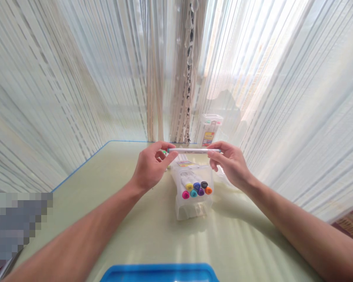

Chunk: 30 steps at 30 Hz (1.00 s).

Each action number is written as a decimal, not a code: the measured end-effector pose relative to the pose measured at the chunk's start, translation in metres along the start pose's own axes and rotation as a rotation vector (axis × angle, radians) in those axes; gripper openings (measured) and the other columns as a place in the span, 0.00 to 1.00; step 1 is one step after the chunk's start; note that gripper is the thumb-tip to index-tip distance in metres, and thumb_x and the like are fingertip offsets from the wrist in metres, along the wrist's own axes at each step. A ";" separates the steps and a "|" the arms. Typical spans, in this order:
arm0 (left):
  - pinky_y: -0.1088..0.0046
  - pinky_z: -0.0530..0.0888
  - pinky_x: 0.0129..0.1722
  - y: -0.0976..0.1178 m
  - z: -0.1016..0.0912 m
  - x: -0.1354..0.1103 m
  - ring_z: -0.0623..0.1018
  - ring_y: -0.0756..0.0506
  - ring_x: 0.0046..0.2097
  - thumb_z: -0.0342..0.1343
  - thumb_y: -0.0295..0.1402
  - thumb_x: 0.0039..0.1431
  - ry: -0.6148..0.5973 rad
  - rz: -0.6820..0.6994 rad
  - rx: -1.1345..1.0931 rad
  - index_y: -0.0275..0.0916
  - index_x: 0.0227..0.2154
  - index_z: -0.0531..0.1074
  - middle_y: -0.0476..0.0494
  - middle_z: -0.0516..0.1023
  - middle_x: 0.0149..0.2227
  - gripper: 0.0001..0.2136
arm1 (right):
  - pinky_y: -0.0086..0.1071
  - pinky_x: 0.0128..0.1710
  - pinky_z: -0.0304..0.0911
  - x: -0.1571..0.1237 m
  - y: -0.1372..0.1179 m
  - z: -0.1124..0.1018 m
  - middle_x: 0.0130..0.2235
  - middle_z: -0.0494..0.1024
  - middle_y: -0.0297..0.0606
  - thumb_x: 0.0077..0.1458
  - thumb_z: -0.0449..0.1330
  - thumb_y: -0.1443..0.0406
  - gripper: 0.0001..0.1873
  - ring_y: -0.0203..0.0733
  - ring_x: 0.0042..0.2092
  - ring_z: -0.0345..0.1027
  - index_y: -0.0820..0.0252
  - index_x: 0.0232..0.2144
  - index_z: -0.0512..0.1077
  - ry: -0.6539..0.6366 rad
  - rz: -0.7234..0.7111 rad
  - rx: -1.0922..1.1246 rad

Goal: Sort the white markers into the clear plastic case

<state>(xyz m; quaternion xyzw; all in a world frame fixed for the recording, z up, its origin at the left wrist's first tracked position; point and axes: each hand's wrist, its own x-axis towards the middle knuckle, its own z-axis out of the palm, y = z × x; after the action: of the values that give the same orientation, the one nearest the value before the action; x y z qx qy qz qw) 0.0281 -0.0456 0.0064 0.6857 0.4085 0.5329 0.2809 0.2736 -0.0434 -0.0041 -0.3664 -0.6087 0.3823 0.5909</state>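
Observation:
A white marker pen is held level above the table, one end in each hand. My left hand pinches its left end between thumb and forefinger. My right hand pinches the right end with the fingertips. Below the pen lies a clear plastic case on its side, with several markers inside whose coloured caps face me: yellow, blue, black, pink, teal, purple, orange.
A second clear marker box stands upright at the table's far edge by the curtain. Striped sheer curtains enclose the pale green table on three sides. A blue lid or tray sits at the near edge.

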 end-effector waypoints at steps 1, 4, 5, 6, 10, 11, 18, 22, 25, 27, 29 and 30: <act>0.76 0.65 0.23 0.001 0.000 0.000 0.68 0.52 0.25 0.65 0.43 0.56 0.003 0.002 -0.002 0.37 0.39 0.78 0.48 0.74 0.28 0.15 | 0.26 0.17 0.59 0.000 0.000 0.000 0.19 0.71 0.29 0.52 0.71 0.60 0.12 0.34 0.19 0.67 0.62 0.34 0.76 -0.001 0.005 0.000; 0.76 0.65 0.23 0.003 0.000 -0.001 0.69 0.52 0.24 0.65 0.43 0.55 0.013 0.009 -0.005 0.37 0.39 0.79 0.49 0.74 0.27 0.15 | 0.26 0.17 0.60 0.000 0.000 0.000 0.20 0.72 0.29 0.52 0.71 0.61 0.12 0.34 0.20 0.67 0.62 0.34 0.76 -0.001 0.033 -0.003; 0.76 0.65 0.23 0.003 0.000 -0.002 0.68 0.52 0.24 0.65 0.43 0.55 0.017 0.012 -0.005 0.37 0.39 0.79 0.49 0.73 0.26 0.15 | 0.26 0.17 0.60 0.000 0.000 0.000 0.21 0.72 0.30 0.51 0.71 0.61 0.12 0.34 0.20 0.67 0.62 0.34 0.76 -0.001 0.044 -0.006; 0.76 0.65 0.23 0.004 0.000 -0.002 0.68 0.52 0.24 0.65 0.43 0.55 0.019 0.016 -0.004 0.37 0.39 0.79 0.49 0.73 0.26 0.15 | 0.26 0.17 0.60 0.000 0.000 0.000 0.22 0.73 0.31 0.51 0.71 0.61 0.12 0.34 0.21 0.67 0.62 0.34 0.76 -0.003 0.054 -0.009; 0.76 0.65 0.23 0.005 0.000 -0.003 0.68 0.53 0.24 0.66 0.41 0.55 0.018 0.033 -0.004 0.36 0.38 0.79 0.50 0.72 0.25 0.14 | 0.26 0.18 0.61 0.000 0.001 0.001 0.25 0.76 0.33 0.51 0.71 0.61 0.12 0.33 0.22 0.68 0.62 0.34 0.77 -0.003 0.074 -0.016; 0.77 0.65 0.23 0.005 0.000 -0.003 0.68 0.53 0.24 0.66 0.41 0.55 0.020 0.039 -0.005 0.36 0.38 0.79 0.50 0.72 0.25 0.13 | 0.26 0.18 0.61 0.000 0.001 0.001 0.25 0.75 0.32 0.51 0.71 0.61 0.12 0.33 0.22 0.68 0.62 0.34 0.77 0.001 0.073 -0.018; 0.78 0.64 0.22 0.002 0.001 -0.002 0.67 0.54 0.24 0.66 0.39 0.55 0.023 0.057 -0.016 0.36 0.37 0.78 0.52 0.70 0.24 0.12 | 0.26 0.18 0.61 0.000 0.001 0.000 0.25 0.75 0.32 0.50 0.71 0.61 0.12 0.33 0.21 0.67 0.63 0.35 0.76 0.008 0.061 -0.022; 0.78 0.64 0.23 -0.003 0.000 -0.001 0.65 0.54 0.23 0.66 0.39 0.56 0.011 0.049 -0.007 0.36 0.36 0.78 0.54 0.68 0.21 0.11 | 0.26 0.17 0.61 0.000 0.002 -0.001 0.25 0.75 0.32 0.51 0.71 0.61 0.12 0.33 0.21 0.67 0.63 0.35 0.76 0.005 0.044 -0.030; 0.78 0.63 0.22 -0.006 -0.001 -0.001 0.65 0.54 0.22 0.66 0.39 0.56 0.005 0.040 0.001 0.36 0.37 0.78 0.54 0.67 0.20 0.12 | 0.26 0.17 0.62 0.000 0.001 0.000 0.23 0.74 0.30 0.52 0.71 0.61 0.12 0.33 0.21 0.68 0.63 0.35 0.76 0.000 0.030 -0.042; 0.78 0.64 0.22 -0.006 -0.001 0.000 0.65 0.54 0.23 0.66 0.40 0.56 0.007 0.037 0.003 0.36 0.37 0.78 0.54 0.68 0.21 0.12 | 0.26 0.17 0.62 0.000 0.001 0.000 0.22 0.73 0.30 0.52 0.70 0.61 0.12 0.34 0.21 0.68 0.63 0.35 0.76 -0.003 0.027 -0.054; 0.78 0.64 0.23 -0.005 -0.001 0.000 0.66 0.54 0.23 0.66 0.40 0.56 0.005 0.033 0.004 0.36 0.37 0.78 0.53 0.69 0.22 0.13 | 0.26 0.17 0.62 0.000 0.001 0.000 0.21 0.73 0.29 0.53 0.70 0.60 0.12 0.34 0.20 0.68 0.63 0.36 0.76 -0.005 0.023 -0.067; 0.78 0.64 0.23 -0.005 -0.001 0.001 0.66 0.54 0.23 0.66 0.40 0.56 0.004 0.031 0.003 0.36 0.37 0.78 0.53 0.69 0.22 0.13 | 0.26 0.17 0.62 0.000 0.001 -0.001 0.21 0.72 0.29 0.53 0.70 0.60 0.12 0.34 0.20 0.68 0.63 0.36 0.76 -0.007 0.020 -0.072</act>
<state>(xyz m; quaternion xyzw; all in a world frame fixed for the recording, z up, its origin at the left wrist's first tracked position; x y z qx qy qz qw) 0.0260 -0.0426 0.0029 0.6912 0.3993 0.5380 0.2708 0.2742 -0.0431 -0.0049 -0.3919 -0.6204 0.3673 0.5715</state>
